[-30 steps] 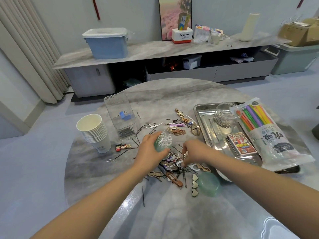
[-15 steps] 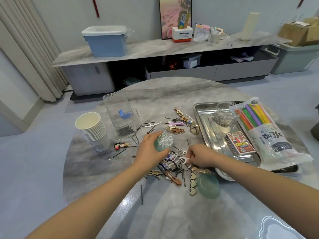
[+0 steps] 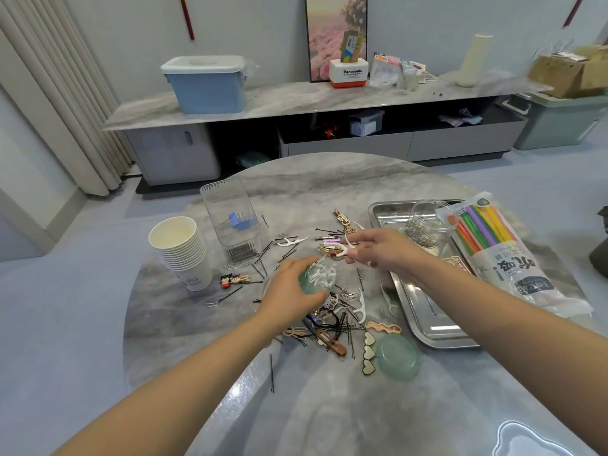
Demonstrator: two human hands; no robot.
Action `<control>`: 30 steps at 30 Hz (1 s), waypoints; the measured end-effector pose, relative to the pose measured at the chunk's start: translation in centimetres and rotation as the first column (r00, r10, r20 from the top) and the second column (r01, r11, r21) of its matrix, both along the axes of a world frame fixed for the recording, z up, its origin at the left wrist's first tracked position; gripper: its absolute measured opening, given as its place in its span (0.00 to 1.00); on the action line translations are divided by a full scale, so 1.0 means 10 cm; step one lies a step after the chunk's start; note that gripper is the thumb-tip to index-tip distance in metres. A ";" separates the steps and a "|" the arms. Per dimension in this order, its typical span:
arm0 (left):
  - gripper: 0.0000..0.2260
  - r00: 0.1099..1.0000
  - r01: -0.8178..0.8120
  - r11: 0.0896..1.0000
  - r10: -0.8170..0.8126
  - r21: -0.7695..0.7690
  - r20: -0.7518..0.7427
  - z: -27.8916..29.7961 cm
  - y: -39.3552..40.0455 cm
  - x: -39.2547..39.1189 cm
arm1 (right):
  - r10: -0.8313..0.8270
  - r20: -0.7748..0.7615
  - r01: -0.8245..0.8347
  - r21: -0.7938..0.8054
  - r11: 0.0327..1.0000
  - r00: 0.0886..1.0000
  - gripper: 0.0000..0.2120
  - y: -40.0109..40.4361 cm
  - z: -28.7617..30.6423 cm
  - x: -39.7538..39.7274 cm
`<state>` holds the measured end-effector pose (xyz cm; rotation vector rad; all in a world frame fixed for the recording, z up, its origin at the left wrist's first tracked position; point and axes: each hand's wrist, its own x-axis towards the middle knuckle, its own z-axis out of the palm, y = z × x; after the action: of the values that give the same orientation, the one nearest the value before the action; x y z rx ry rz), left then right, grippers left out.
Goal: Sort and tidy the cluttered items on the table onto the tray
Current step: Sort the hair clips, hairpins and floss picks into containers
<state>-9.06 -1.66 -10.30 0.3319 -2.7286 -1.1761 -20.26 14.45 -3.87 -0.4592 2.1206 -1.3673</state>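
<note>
My left hand (image 3: 291, 291) grips a small green jar (image 3: 317, 279) filled with white floss picks, tilted on the round marble table (image 3: 329, 182). My right hand (image 3: 383, 250) is above the clutter, just left of the steel tray (image 3: 424, 319), pinching a white floss pick (image 3: 343, 248) between thumb and fingers. Hair clips, black bobby pins and more floss picks (image 3: 360, 306) lie scattered between my hands. The jar's green lid (image 3: 399, 357) lies flat near me.
On the tray stand a glass jar of paper clips (image 3: 427, 222) and a bag of coloured straws (image 3: 493, 251). A stack of paper cups (image 3: 182, 251) and a clear plastic box (image 3: 232, 220) with bobby pins sit at left. A long cabinet stands behind the table.
My right hand lifted from the pile near me and moved away toward the upper middle with a floss pick pinched in it. The left hand kept hold of the jar.
</note>
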 end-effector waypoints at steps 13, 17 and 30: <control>0.28 0.997 0.077 0.985 -0.074 0.153 -0.025 0.03 0.01 0.00 | -0.020 -0.221 -0.013 -0.145 0.989 0.975 0.03 -0.16 -0.07 0.18; 0.27 0.996 0.085 0.987 -0.079 0.138 -0.047 0.02 0.02 0.01 | 0.038 -0.310 -0.032 0.022 0.999 0.950 0.11 -0.15 -0.09 0.16; 0.31 0.993 0.042 0.992 -0.028 0.122 -0.119 -0.02 -0.01 -0.02 | -0.053 -0.344 0.050 -0.017 0.999 0.938 0.12 -0.19 0.11 0.17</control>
<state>-9.25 -1.74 -10.54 0.2229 -2.5774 -1.3343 -18.56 12.57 -2.73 -0.6944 2.4222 -1.4074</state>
